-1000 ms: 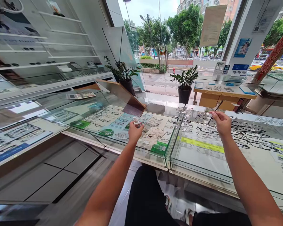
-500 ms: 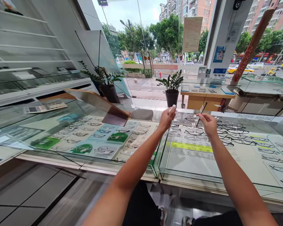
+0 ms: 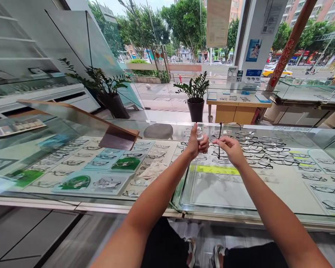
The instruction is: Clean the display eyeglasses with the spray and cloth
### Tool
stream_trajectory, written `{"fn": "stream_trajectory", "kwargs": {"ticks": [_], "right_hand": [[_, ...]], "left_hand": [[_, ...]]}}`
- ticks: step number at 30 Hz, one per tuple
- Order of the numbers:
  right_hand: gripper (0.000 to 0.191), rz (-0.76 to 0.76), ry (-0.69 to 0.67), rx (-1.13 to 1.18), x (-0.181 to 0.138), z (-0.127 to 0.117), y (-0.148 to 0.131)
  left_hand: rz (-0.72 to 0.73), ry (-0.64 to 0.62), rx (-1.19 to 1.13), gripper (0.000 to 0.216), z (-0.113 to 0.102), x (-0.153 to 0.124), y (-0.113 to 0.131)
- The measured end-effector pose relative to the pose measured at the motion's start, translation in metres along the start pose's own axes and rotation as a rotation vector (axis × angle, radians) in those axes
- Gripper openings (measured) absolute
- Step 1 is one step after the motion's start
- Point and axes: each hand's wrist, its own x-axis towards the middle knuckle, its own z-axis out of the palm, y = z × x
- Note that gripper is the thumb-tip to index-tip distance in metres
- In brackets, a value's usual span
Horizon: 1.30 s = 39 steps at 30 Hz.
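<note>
My left hand (image 3: 194,145) is wrapped round a small white spray bottle (image 3: 199,134), thumb up beside its nozzle; the fingers hide most of the bottle. Close on its right, my right hand (image 3: 233,149) pinches a pair of dark-framed eyeglasses (image 3: 219,136). The frame is seen nearly edge-on, standing upright, and one temple reaches off to the right. Both hands are above the glass display counter (image 3: 212,203), in which rows of eyeglasses (image 3: 276,150) lie. The bottle and the held eyeglasses are a short gap apart.
A wooden-edged curved stand (image 3: 118,139) rests on the counter to the left, near a dark round shape (image 3: 158,131). Past the counter are a potted plant (image 3: 195,108) and a wooden cabinet (image 3: 234,113). A cream cloth (image 3: 153,170) shows in the left case.
My view has turned slightly right and down. The left hand has rotated, bringing the spray bottle's nozzle into sight. My right hand has moved closer to it with the eyeglasses, now more upright.
</note>
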Motion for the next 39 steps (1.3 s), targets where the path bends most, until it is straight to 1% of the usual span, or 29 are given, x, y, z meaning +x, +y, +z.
{"fn": "stream_trajectory", "kwargs": {"ticks": [3, 9, 13, 20, 24, 29, 31, 33, 36, 39], "right_hand": [[0.047, 0.010, -0.024, 0.031, -0.002, 0.002, -0.003], [0.046, 0.063, -0.062, 0.105, -0.001, -0.001, -0.005], [0.043, 0.066, -0.074, 0.149, 0.000, -0.003, -0.007], [0.040, 0.068, -0.035, 0.147, 0.000, -0.006, -0.008], [0.041, 0.060, -0.032, 0.150, 0.001, -0.008, -0.006], [0.040, 0.050, -0.022, 0.152, 0.003, -0.009, -0.004], [0.039, 0.048, -0.023, 0.150, 0.003, -0.008, -0.004], [0.039, 0.047, -0.032, 0.151, 0.002, -0.006, -0.005], [0.039, 0.055, -0.042, 0.154, 0.001, -0.005, -0.006], [0.039, 0.071, -0.044, 0.156, 0.000, -0.004, -0.008]], "left_hand": [[0.022, -0.036, -0.007, 0.087, 0.004, -0.004, 0.003], [0.127, -0.003, 0.076, 0.085, 0.006, -0.004, -0.002], [0.182, 0.057, 0.150, 0.083, 0.005, -0.002, -0.007], [0.263, 0.150, 0.208, 0.077, 0.006, -0.001, -0.009], [0.223, 0.181, 0.156, 0.073, 0.006, -0.001, -0.009], [0.288, 0.167, 0.144, 0.061, 0.007, -0.004, -0.008], [0.292, 0.175, 0.146, 0.058, 0.006, -0.005, -0.009], [0.281, 0.190, 0.146, 0.059, 0.003, -0.004, -0.010], [0.235, 0.198, 0.149, 0.066, 0.001, -0.002, -0.013], [0.175, 0.165, 0.176, 0.074, 0.000, -0.002, -0.014]]}}
